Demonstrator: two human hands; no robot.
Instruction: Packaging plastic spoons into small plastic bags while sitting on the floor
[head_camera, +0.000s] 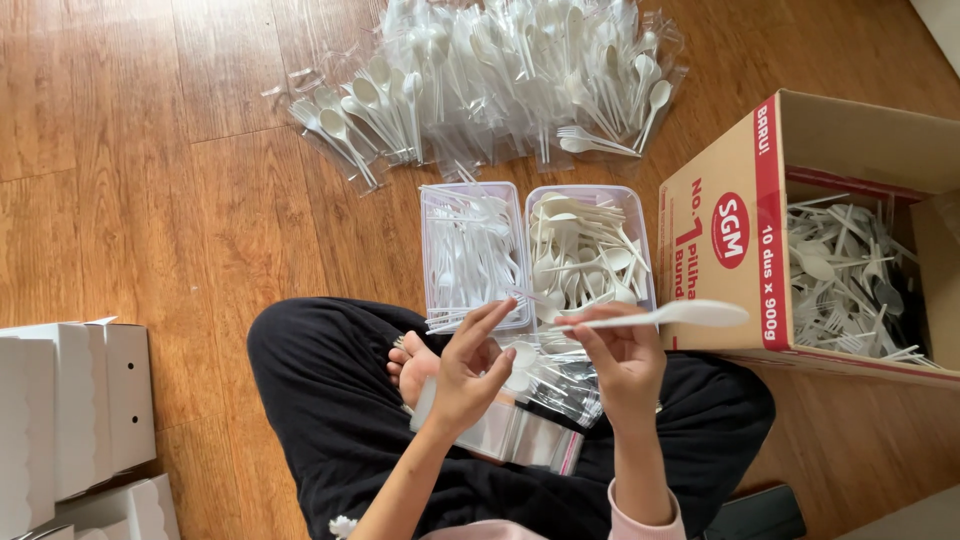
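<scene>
Near, lower centre: person sits cross-legged in black trousers (330, 420) on the brown wooden plank floor (130, 200). Left hand (468, 375) has fingers partly curled, pinching the mouth of a thin clear plastic sleeve (500, 432) that lies on the lap on top of a stack of the same sleeves. Right hand (625, 358) is closed on the handle of a white plastic spoon (665, 316), bowl pointing toward the right of frame, held level just above the sleeve opening; not inside it yet

Middle of frame, just past the knees: two clear rectangular plastic tubs side by side, touching. Left tub (473, 255) holds loose white forks, right tub (590, 250) holds loose white spoons; both look well filled

Right edge: open brown cardboard box (725, 235) with a jumble of unwrapped white cutlery inside

Top centre: big heap of sealed clear packets of white cutlery (490, 75) on the floor

Lower left: white cardboard boxes (75, 410)

My read: a large batch is already bagged, but tubs and box are far from empty, so plenty is left
</scene>
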